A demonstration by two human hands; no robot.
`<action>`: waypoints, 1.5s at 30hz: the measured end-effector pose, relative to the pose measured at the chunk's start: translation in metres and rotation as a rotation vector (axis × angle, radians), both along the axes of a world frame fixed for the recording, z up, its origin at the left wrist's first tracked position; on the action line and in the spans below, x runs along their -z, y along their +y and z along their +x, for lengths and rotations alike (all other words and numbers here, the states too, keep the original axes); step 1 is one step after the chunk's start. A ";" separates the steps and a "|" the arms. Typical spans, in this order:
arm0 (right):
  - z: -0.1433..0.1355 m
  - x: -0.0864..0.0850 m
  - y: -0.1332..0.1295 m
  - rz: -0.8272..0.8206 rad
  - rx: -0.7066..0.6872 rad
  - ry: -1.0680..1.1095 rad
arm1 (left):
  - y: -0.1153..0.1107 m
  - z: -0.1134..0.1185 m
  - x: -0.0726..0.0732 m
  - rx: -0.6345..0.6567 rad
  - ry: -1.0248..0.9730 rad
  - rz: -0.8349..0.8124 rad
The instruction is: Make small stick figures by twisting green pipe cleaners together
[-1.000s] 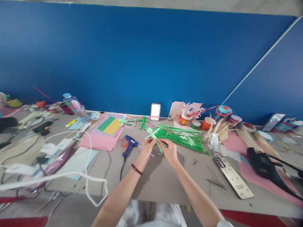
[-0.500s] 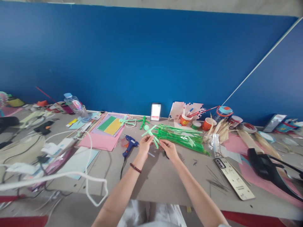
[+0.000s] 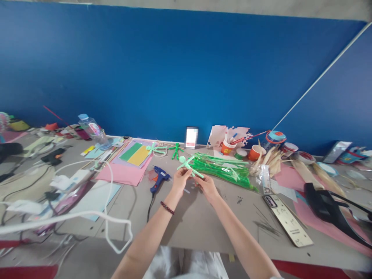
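A pale green pipe-cleaner figure [image 3: 186, 166], with a round head and thin limbs, is held above the table between my two hands. My left hand [image 3: 182, 179] pinches it by the body. At its lower end, my right hand [image 3: 205, 184] has its fingers closed on a leg. Just beyond my hands stands a darker green pipe-cleaner figure [image 3: 176, 151]. Another pale green figure [image 3: 151, 147] lies by the coloured sheets. A bundle of green pipe cleaners [image 3: 223, 170] in clear wrap rests to the right of the held figure.
A blue glue gun [image 3: 159, 179] lies left of my hands, its cord running forward. Farther left are pink paper [image 3: 122, 174], a white cable [image 3: 112, 182] and a tilted plastic bottle [image 3: 91, 128]. A phone [image 3: 287, 221], a paper cup with pens [image 3: 227, 147] and an orange cup [image 3: 255, 152] are at right.
The held figure has turned, its legs now pointing more to the right. My right hand has moved slightly left, closer to my left hand, and closed on the leg.
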State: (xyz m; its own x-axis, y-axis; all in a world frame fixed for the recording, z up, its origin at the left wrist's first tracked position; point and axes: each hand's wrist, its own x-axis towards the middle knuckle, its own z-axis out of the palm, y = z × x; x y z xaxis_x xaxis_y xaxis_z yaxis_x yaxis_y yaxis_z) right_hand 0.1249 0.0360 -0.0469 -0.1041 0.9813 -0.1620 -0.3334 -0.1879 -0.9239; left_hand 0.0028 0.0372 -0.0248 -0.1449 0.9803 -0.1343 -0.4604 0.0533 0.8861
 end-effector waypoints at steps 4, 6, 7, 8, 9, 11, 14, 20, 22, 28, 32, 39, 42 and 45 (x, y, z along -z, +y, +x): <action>-0.002 0.002 -0.001 0.011 0.038 0.015 | 0.000 0.000 0.001 -0.003 0.080 0.021; -0.003 0.000 -0.002 -0.014 0.050 0.055 | 0.000 0.000 0.000 0.001 0.102 0.027; -0.003 -0.001 -0.003 -0.034 0.058 0.075 | 0.000 0.000 -0.001 0.005 0.109 0.033; -0.004 -0.003 -0.003 -0.058 0.066 0.097 | 0.000 0.000 -0.001 0.008 0.115 0.036; -0.004 -0.004 -0.003 -0.082 0.072 0.119 | 0.000 0.001 -0.001 0.009 0.117 0.038; -0.005 -0.006 -0.004 -0.116 0.072 0.152 | -0.001 0.002 0.000 0.003 0.106 0.039; -0.006 -0.007 -0.006 -0.119 0.061 0.154 | 0.000 0.004 0.003 -0.024 0.079 0.046; -0.008 -0.005 -0.010 -0.056 -0.018 0.091 | -0.001 0.003 -0.001 -0.049 0.018 0.107; -0.008 -0.005 -0.010 -0.043 -0.045 0.078 | -0.001 0.000 -0.006 -0.022 -0.020 0.105; -0.004 -0.007 -0.009 0.112 0.127 -0.129 | 0.000 -0.005 -0.007 -0.016 0.051 0.091; 0.001 -0.008 -0.004 0.163 0.133 -0.099 | 0.000 -0.003 -0.004 0.047 0.182 0.084; 0.002 -0.003 0.003 0.060 0.124 0.092 | -0.007 0.008 -0.008 0.235 0.229 0.048; 0.004 -0.008 0.002 0.011 0.122 0.117 | -0.010 0.008 -0.011 0.287 0.204 0.050; 0.006 -0.015 0.000 -0.006 0.097 0.129 | -0.013 0.008 -0.013 0.323 0.143 0.026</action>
